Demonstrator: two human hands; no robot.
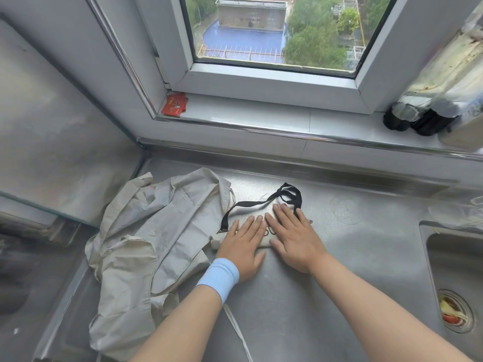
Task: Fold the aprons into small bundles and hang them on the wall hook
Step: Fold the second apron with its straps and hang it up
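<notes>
A small folded beige apron bundle (251,212) lies on the steel counter (339,257), and its black strap (287,194) loops out behind it. My left hand (244,244), with a light blue wristband, presses flat on the bundle's left part. My right hand (295,236) presses flat on its right part, fingers straight. A second beige apron (146,236) lies crumpled in a heap to the left, partly touching the bundle. No wall hook is in view.
A sink (454,270) with food scraps in its drain opens at the right. The window sill (261,113) behind holds a red packet (174,104) and dark-capped bottles (418,118). A hob surface lies lower left.
</notes>
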